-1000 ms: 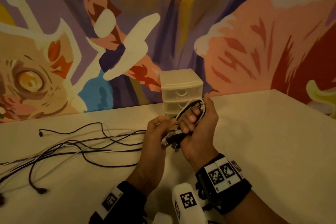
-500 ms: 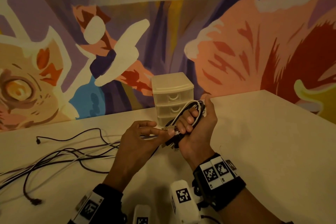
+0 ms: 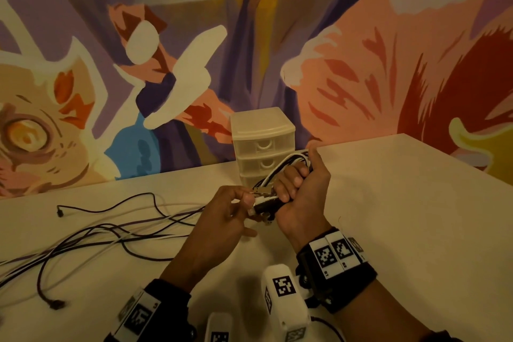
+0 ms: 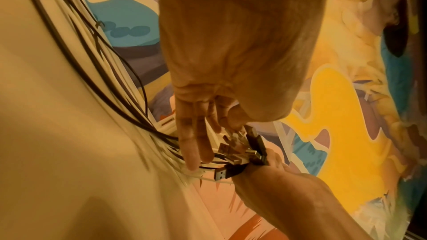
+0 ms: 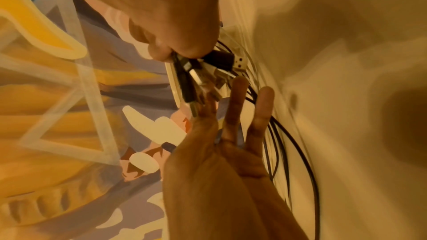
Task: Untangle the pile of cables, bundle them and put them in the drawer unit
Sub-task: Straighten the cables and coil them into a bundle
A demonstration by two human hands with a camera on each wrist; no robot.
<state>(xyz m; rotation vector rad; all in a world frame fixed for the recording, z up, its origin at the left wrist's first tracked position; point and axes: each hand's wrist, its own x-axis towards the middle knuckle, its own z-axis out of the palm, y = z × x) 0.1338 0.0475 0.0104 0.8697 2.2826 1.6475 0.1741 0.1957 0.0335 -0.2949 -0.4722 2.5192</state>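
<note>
My right hand (image 3: 294, 180) grips a bundle of black and white cables (image 3: 280, 168), held above the table in front of the drawer unit (image 3: 262, 130). The bundle's USB plugs (image 3: 265, 204) stick out below that fist. The thumb and forefinger of my left hand (image 3: 251, 193) pinch one plug at the bundle's left side, and its other fingers are straight. In the left wrist view the plugs (image 4: 238, 152) fan out between both hands. The right wrist view shows my right hand (image 5: 175, 50) closed over the plug ends (image 5: 203, 72). All three drawers are closed.
Loose black and white cables (image 3: 116, 233) trail left from my hands across the beige table (image 3: 402, 216), with plug ends lying far left. The drawer unit stands against a painted mural wall. The table's right edge runs diagonally at the far right.
My left hand has drawn slightly left from the bundle and now pinches one plug end. The right hand keeps its grip on the bundle.
</note>
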